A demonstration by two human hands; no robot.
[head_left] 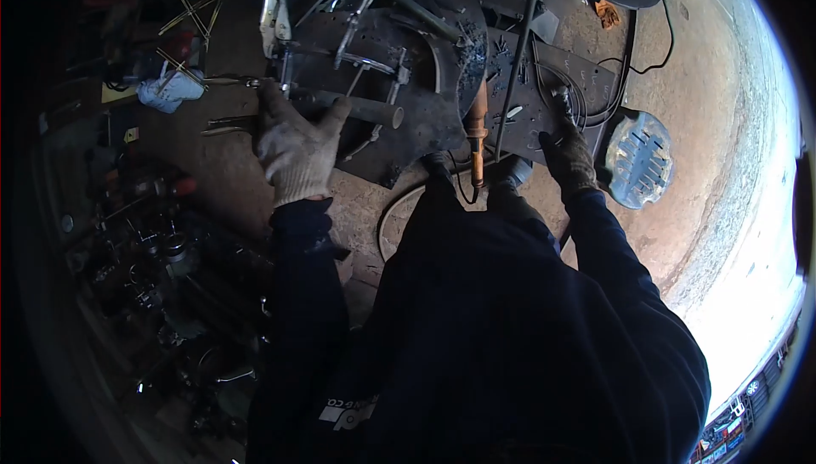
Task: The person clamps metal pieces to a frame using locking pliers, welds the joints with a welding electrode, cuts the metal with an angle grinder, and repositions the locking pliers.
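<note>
My left hand (297, 148), in a knitted work glove, rests at the near side of a short metal pipe (374, 110). Its thumb and index finger are spread apart, the thumb appearing to touch the pipe. Locking clamps (274, 18) stand just beyond these fingers, and a second metal clamp (374, 65) lies behind the pipe. My right hand (569, 154), also gloved, is over the right part of the dark metal plate (510, 82), beside a coil of thin cable (578, 90). Its fingers reach forward with the thumb apart; I make out nothing held.
An orange-handled tool (478, 128) with a cable sits between my hands. A slotted blue-grey seat-like piece (642, 161) stands at right. Thin rods (200, 18) and a pale blue cloth-like item (172, 90) lie at left. Dark machine parts (174, 247) fill the lower left.
</note>
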